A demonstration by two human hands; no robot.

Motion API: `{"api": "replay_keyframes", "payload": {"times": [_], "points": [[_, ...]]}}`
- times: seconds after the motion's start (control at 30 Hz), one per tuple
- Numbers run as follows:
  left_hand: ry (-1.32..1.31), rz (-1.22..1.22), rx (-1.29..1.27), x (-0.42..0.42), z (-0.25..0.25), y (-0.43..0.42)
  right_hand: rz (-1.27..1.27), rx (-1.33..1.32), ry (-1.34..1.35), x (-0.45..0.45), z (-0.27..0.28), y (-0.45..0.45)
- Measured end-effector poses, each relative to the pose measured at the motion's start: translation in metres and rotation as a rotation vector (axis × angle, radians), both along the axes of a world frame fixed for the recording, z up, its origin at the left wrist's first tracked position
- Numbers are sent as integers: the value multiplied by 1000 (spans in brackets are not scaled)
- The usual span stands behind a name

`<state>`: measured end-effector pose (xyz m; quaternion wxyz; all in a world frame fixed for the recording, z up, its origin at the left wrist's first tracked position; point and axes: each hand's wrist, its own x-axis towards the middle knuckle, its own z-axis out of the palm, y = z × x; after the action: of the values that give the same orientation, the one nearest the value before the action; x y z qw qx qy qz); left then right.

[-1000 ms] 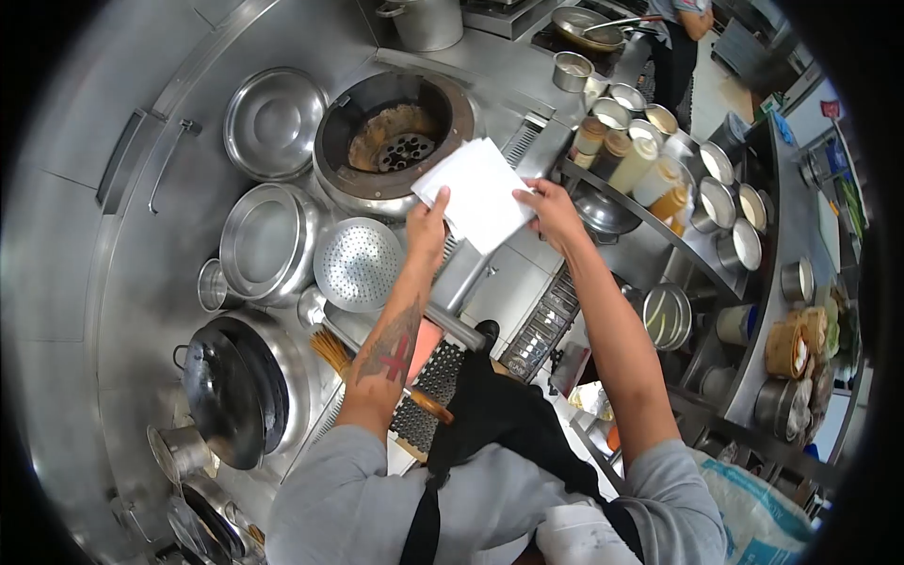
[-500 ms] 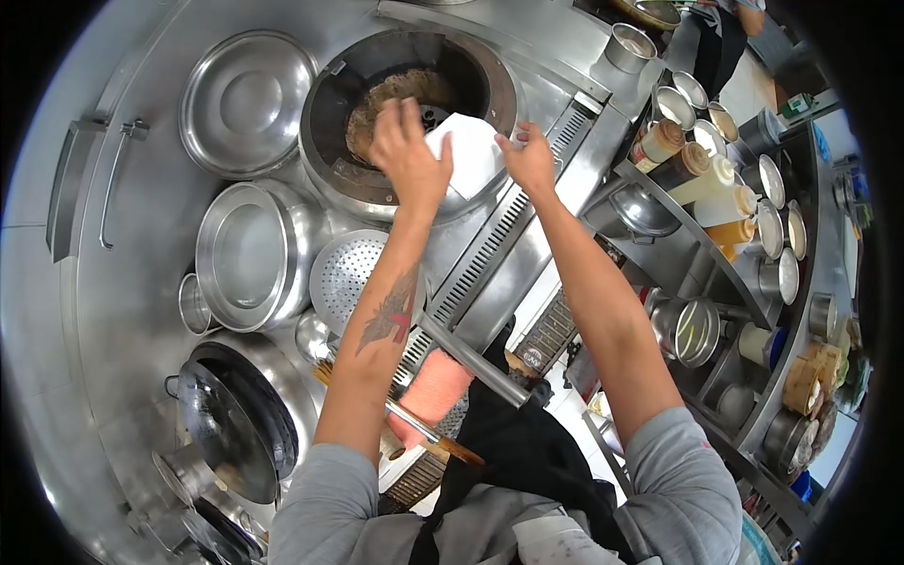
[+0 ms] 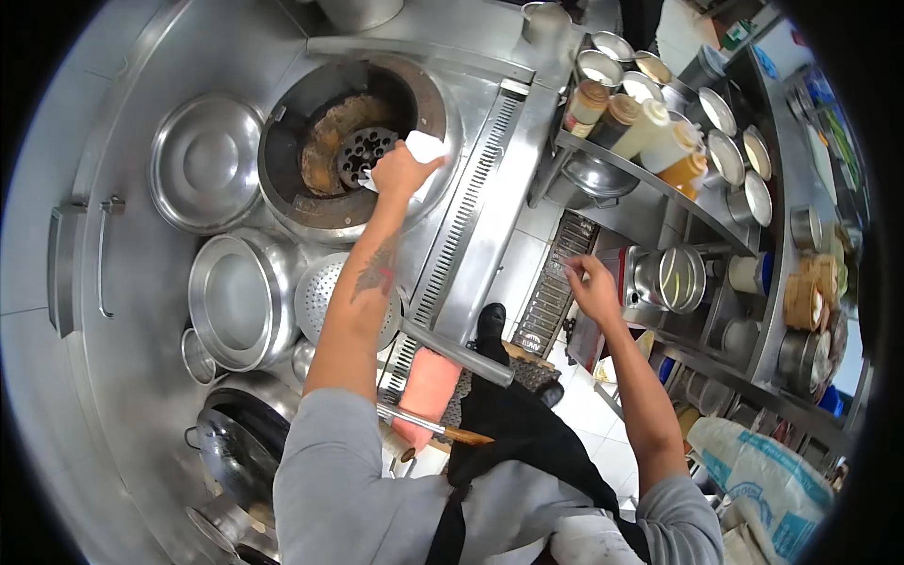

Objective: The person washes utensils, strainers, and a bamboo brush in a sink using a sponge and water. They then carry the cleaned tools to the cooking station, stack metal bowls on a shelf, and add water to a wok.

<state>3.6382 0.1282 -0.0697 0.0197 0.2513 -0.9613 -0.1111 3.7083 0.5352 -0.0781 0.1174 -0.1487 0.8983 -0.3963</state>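
Observation:
My left hand (image 3: pixel 399 175) is closed on a white sheet of paper or cloth (image 3: pixel 427 149), which sticks out above and below my fingers. I cannot make out which material it is. That hand is over the right rim of a round burner well (image 3: pixel 276 155), whose dark perforated burner head (image 3: pixel 363 155) shows inside. Away from the stove, my right hand (image 3: pixel 595 290) hangs above the floor grate, fingers loosely curled with a gap at the thumb. Nothing clear shows in it.
Left of the burner lie a steel lid (image 3: pixel 205 162), a steel pot (image 3: pixel 240 301) and a perforated strainer (image 3: pixel 322 292). A wok (image 3: pixel 235 461) and an orange towel (image 3: pixel 426 391) are nearer me. Sauce bottles (image 3: pixel 645 129) stand on the right shelf, with a pot (image 3: pixel 680 280) below.
My right hand has let go of the white sheet and moved down and right, away from the stove. My left hand now grips the sheet. The view has turned rightward.

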Motion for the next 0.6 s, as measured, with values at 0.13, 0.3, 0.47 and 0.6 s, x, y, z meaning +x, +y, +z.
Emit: {"api": "replay_keyframes", "payload": {"times": [0.13, 0.3, 0.47, 0.6], "points": [[139, 133, 495, -36, 0, -68, -127, -12, -93, 66, 32, 94], [772, 513, 206, -7, 70, -47, -322, -22, -40, 176, 31, 215], [1054, -219, 772, 122, 128, 223, -489, -105, -131, 359, 17, 319], [222, -887, 863, 280, 22, 453, -456, 106, -386, 517, 7, 390]]}}
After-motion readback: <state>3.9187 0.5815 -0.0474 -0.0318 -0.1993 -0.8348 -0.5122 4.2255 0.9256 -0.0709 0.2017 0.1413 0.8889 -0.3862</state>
